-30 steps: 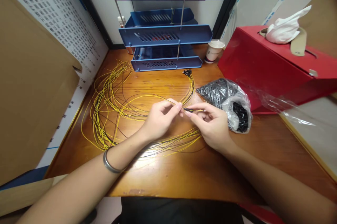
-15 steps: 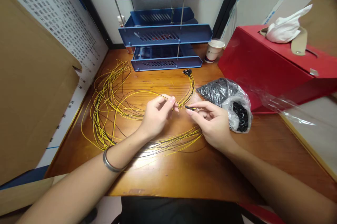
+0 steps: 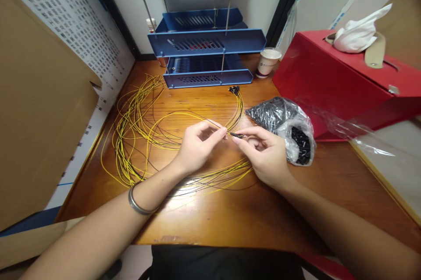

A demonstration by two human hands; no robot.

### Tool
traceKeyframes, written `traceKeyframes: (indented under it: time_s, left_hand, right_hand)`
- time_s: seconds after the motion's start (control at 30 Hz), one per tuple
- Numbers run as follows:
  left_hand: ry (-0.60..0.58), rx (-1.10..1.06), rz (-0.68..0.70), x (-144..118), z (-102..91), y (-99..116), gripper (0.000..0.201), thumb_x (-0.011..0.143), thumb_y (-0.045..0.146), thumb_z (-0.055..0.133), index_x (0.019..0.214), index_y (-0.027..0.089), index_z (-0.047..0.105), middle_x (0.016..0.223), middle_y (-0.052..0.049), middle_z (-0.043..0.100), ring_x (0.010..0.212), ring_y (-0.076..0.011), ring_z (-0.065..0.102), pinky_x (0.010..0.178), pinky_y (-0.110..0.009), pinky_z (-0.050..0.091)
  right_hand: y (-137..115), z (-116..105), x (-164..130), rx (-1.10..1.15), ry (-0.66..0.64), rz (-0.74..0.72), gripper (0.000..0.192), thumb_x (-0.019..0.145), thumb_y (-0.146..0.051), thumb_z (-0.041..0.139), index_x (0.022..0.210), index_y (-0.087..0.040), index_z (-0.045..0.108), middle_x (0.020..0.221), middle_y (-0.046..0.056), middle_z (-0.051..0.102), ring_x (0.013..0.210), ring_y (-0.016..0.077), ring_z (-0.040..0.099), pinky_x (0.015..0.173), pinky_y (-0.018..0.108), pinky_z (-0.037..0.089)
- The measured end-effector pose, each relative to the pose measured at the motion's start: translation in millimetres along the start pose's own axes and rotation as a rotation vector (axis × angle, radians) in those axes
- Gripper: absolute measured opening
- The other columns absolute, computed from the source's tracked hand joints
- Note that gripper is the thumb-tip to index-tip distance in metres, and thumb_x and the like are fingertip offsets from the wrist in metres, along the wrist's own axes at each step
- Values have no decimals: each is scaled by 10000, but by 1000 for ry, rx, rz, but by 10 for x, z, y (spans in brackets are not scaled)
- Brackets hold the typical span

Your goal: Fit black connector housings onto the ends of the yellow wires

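Left hand (image 3: 196, 148) pinched a yellow wire (image 3: 171, 118), and the right hand (image 3: 263, 153) gripped a small black connector (image 3: 236, 135) at its tip. Both sat above the worktop (image 3: 230, 214), bag (image 3: 286, 126) just beside.

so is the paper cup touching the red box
Apart. The head view shows a strip of bare wooden desk between the paper cup and the near edge of the red box.

Both forearms reach forward and converge. The left hand (image 3: 197, 148) has its thumb and forefinger pinched together, other fingers curled, a bangle on the wrist. The right hand (image 3: 265, 155) pinches likewise, fingertips nearly meeting the left's.
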State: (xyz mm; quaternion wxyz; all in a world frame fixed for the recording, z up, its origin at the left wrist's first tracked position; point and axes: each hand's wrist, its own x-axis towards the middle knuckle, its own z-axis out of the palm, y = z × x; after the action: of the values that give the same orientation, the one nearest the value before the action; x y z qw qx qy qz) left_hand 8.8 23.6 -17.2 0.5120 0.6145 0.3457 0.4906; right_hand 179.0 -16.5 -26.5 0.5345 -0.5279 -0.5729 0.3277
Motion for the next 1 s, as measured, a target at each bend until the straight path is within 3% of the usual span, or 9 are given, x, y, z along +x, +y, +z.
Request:
traceKeyframes:
  time_s: [0.3,0.5,0.6,0.73,0.87,1.0]
  left_hand:
    - [31,6,-13,8,-13,18,302,826,401,764,690,141,691,646,-22,672,613,-115,605,628,-237,487]
    - [-54,-29,-80,-7,2,9,242,825,378,776,832,140,735,624,-4,657,544,-95,562,555,-218,464]
    - [-10,-40,-79,1,-4,7,239,821,366,775,785,132,738,626,-9,664,510,-82,535,506,-204,443]
    - [84,-32,-51,24,-13,16,244,804,359,782,751,126,730,644,-16,681,491,-68,519,489,-192,438]
    - [119,-10,-54,31,-10,17,231,795,348,786,772,124,734,666,-24,696,495,-69,522,480,-188,437]
    - [130,-5,-65,27,-4,9,242,778,354,800,790,121,735,718,-38,717,498,-69,528,471,-191,439]
  right_hand:
    - [4,4,11,-26,20,-31,144,799,-304,757,850,-170,766,610,-11,606,441,56,349,435,232,267]
    - [21,6,24,-20,3,-55,145,809,-290,755,888,-171,782,686,13,670,461,59,387,448,238,294]
    - [33,-5,26,1,-30,-33,208,813,-290,760,993,-187,770,802,30,730,453,55,405,429,235,301]
    - [41,-30,41,15,30,-33,181,840,-286,737,996,-199,765,948,68,762,585,102,578,445,227,368]
    - [39,-44,56,-19,78,-51,159,842,-281,737,970,-198,781,952,77,760,690,139,643,475,225,416]
    - [37,-41,51,-59,80,-45,132,841,-297,741,901,-188,785,931,79,754,652,130,626,477,227,421]
